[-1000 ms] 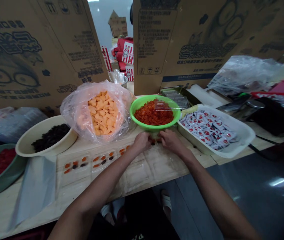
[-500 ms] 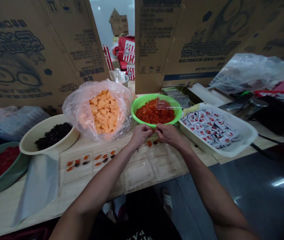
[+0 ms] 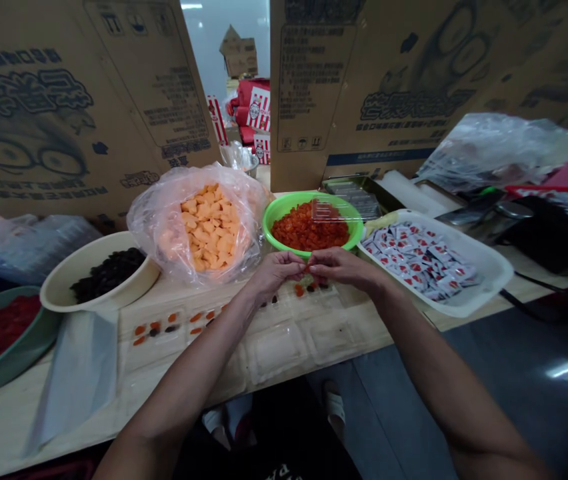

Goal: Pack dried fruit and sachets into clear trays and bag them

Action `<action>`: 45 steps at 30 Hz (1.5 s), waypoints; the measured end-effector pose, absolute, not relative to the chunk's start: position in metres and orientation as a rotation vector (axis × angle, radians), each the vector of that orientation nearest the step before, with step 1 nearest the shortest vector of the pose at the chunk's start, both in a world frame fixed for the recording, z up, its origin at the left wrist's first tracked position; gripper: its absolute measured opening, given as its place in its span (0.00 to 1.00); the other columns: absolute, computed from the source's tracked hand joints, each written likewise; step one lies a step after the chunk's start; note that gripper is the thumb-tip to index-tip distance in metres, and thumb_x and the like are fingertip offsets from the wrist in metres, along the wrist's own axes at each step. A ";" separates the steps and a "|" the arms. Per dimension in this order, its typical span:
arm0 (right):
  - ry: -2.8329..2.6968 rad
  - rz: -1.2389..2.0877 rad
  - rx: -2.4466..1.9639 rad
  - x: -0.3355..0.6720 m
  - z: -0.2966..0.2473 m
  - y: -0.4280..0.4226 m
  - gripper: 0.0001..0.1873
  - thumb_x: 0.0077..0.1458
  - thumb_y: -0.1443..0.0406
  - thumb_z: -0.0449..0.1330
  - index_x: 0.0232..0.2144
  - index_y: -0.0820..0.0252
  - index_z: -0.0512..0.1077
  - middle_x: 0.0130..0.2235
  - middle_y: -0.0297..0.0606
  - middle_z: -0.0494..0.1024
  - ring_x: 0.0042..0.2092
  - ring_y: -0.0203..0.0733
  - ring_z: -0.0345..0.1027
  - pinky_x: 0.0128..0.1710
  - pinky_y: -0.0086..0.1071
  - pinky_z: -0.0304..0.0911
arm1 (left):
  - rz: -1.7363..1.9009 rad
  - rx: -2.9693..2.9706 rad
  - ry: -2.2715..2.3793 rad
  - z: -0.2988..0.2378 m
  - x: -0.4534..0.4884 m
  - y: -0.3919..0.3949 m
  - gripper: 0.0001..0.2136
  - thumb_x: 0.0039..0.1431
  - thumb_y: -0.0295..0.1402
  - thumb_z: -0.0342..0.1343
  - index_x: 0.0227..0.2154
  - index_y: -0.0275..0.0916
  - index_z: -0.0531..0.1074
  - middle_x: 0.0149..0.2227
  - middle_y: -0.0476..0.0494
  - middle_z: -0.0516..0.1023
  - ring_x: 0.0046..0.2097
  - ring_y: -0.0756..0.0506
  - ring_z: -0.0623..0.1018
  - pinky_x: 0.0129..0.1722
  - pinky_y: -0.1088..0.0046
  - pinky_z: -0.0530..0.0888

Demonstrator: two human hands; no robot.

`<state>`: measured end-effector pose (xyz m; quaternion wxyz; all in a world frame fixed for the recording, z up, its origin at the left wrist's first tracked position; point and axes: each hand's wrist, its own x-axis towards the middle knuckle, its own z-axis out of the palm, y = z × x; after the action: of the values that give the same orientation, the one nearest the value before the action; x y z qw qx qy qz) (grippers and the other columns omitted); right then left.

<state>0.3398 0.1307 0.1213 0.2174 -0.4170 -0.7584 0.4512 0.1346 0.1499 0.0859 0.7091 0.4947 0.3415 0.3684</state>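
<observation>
Head view: your left hand [image 3: 277,275] and right hand [image 3: 341,267] reach together, fingertips [image 3: 315,264] pressed close, the pinched item too small to tell. Clear plastic tray [image 3: 279,350]: left cells hold orange and dark dried-fruit pieces [image 3: 154,330], cells by your hands hold some, nearer cells are bare. Green bowl [image 3: 284,208]: glossy diced red-orange fruit [image 3: 309,228]. Cream basin [image 3: 59,288]: wrinkled dark raisins [image 3: 109,275].

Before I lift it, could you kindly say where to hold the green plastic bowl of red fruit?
Take the green plastic bowl by its flared near rim, coming from the near side, I'd judge; the bag of orange cubes and white sachet tray crowd its sides.
</observation>
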 end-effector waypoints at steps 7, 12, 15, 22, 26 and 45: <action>-2.171 0.723 -1.653 0.340 0.090 0.122 0.12 0.59 0.68 0.51 0.38 0.62 0.75 0.33 0.40 0.80 0.34 0.41 0.71 0.36 0.30 0.60 | 0.804 1.303 0.915 0.072 0.129 0.155 0.10 0.49 0.30 0.65 0.36 0.34 0.79 0.30 0.47 0.80 0.29 0.52 0.74 0.33 0.76 0.71; -2.496 0.318 -1.880 0.321 0.054 0.111 0.14 0.58 0.72 0.53 0.41 0.64 0.77 0.38 0.49 0.81 0.39 0.48 0.75 0.38 0.33 0.60 | 0.782 1.909 1.231 0.044 0.150 0.158 0.07 0.53 0.24 0.58 0.32 0.34 0.81 0.30 0.46 0.82 0.32 0.49 0.77 0.35 0.75 0.72; -2.484 0.264 -1.938 0.314 0.044 0.107 0.13 0.58 0.73 0.52 0.41 0.68 0.75 0.38 0.55 0.80 0.40 0.49 0.75 0.38 0.34 0.60 | 0.768 2.077 1.272 0.031 0.160 0.155 0.10 0.52 0.19 0.56 0.32 0.35 0.81 0.33 0.45 0.83 0.35 0.47 0.79 0.39 0.73 0.74; -2.018 0.543 -1.563 0.341 0.059 0.120 0.08 0.59 0.66 0.53 0.39 0.63 0.70 0.35 0.41 0.78 0.34 0.40 0.70 0.34 0.29 0.60 | 0.769 2.258 1.245 0.020 0.163 0.150 0.08 0.56 0.21 0.55 0.33 0.34 0.78 0.36 0.41 0.81 0.38 0.45 0.78 0.42 0.70 0.74; -1.845 0.330 -1.517 0.338 0.081 0.149 0.10 0.57 0.68 0.53 0.40 0.62 0.72 0.35 0.41 0.78 0.35 0.42 0.70 0.38 0.32 0.63 | 0.608 2.522 1.032 0.014 0.174 0.152 0.10 0.57 0.20 0.51 0.30 0.34 0.78 0.36 0.39 0.79 0.38 0.45 0.77 0.42 0.69 0.75; -2.414 0.091 -2.043 0.300 0.046 0.092 0.13 0.62 0.68 0.52 0.44 0.64 0.74 0.41 0.51 0.78 0.44 0.51 0.73 0.46 0.39 0.59 | 0.413 2.429 1.147 0.025 0.136 0.162 0.09 0.54 0.26 0.58 0.33 0.40 0.83 0.36 0.44 0.81 0.39 0.45 0.78 0.41 0.71 0.73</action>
<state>0.2997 0.0925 0.0460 -0.0112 -0.6456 -0.7630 0.0289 0.1363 0.1624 0.0249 0.2105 0.8737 0.4125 0.1487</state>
